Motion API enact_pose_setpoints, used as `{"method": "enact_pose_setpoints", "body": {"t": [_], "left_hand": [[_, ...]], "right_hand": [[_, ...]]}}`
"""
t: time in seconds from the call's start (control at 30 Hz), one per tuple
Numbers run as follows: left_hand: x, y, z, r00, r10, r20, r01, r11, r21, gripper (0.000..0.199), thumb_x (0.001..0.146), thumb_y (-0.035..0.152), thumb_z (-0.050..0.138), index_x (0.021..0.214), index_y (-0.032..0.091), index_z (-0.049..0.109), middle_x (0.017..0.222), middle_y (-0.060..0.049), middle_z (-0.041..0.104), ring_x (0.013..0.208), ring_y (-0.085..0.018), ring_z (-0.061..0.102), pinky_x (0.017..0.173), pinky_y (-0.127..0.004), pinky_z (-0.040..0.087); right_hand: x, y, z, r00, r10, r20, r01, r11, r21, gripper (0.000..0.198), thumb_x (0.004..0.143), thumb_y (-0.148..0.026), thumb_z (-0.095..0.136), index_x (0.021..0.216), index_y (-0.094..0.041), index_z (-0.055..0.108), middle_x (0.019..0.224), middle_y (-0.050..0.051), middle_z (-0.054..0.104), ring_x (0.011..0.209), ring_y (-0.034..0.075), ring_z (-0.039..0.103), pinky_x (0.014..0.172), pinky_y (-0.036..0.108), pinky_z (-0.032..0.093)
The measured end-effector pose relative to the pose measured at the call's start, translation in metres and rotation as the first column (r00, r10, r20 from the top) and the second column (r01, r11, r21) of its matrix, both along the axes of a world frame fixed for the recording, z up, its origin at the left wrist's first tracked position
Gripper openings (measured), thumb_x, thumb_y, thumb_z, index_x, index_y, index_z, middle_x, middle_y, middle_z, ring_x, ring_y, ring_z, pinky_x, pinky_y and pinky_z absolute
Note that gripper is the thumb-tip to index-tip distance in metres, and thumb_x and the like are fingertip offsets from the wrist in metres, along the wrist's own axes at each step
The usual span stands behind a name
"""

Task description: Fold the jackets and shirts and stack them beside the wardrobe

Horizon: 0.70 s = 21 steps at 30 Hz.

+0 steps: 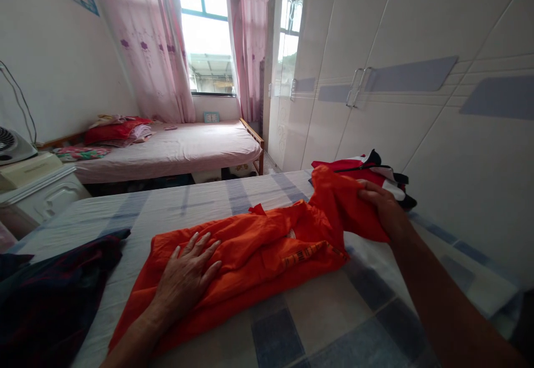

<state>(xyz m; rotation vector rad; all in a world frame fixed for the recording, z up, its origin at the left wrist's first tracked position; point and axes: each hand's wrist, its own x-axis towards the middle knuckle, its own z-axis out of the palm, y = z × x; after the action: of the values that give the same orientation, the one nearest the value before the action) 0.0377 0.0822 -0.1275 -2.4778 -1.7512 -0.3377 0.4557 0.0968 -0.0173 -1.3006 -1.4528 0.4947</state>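
Observation:
An orange garment (254, 245), with dark lettering on one part, lies lengthwise across the checked bedsheet (277, 329). Flat on its left portion rests my left hand (187, 270), fingers spread over the cloth. At the garment's right end, my right hand (381, 206) grips a raised part of the orange fabric, its fingers closed around the edge. That part stands up off the bed and is bent; whether it is a sleeve I cannot tell. Just behind my right hand sits a red, white and black piece of clothing (386, 176).
Dark plaid clothing (45, 301) lies at the left of this bed. Beyond stands a second bed (200, 145) with a pink sheet and a heap of red cloth (117, 129). White wardrobe doors (400, 117) line the right side. A fan (14, 145) is at far left.

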Motion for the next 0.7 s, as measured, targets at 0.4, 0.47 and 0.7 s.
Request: {"method": "enact_pose_setpoints", "body": {"t": [0.4,0.47,0.7], "left_hand": [[0.0,0.0,0.011,0.999,0.006,-0.04,-0.009,0.996,-0.094,0.049,0.091,0.045,0.035,0.134,0.026,0.048,0.148,-0.007,0.036,0.138,-0.029,0.027,0.106,-0.055,0.029],[0.001,0.0,0.021,0.999,0.026,-0.042,-0.031,0.993,-0.117,0.047,0.091,0.044,0.035,0.133,0.026,0.049,0.147,-0.007,0.038,0.138,-0.029,0.028,0.106,-0.057,0.029],[0.053,-0.026,0.052,0.986,-0.066,0.155,0.071,0.997,-0.024,0.05,0.092,0.042,0.037,0.14,0.026,0.039,0.15,-0.008,0.034,0.138,-0.025,0.028,0.11,-0.049,0.027]], "right_hand": [[-0.1,-0.008,-0.072,0.584,0.54,0.606,-0.484,0.831,-0.273,0.034,0.094,-0.038,0.038,0.114,-0.024,0.062,0.121,0.004,0.062,0.117,0.02,0.052,0.104,0.038,0.034],[-0.084,-0.012,-0.062,0.719,0.405,0.565,-0.386,0.909,-0.159,0.034,0.094,-0.038,0.037,0.112,-0.024,0.062,0.118,0.004,0.064,0.112,0.019,0.056,0.1,0.034,0.038],[-0.015,-0.003,-0.064,0.96,-0.19,0.207,0.266,0.851,-0.453,0.053,0.084,-0.047,0.048,0.122,-0.011,0.052,0.121,0.018,0.059,0.098,0.026,0.062,0.083,0.039,0.05]]}}
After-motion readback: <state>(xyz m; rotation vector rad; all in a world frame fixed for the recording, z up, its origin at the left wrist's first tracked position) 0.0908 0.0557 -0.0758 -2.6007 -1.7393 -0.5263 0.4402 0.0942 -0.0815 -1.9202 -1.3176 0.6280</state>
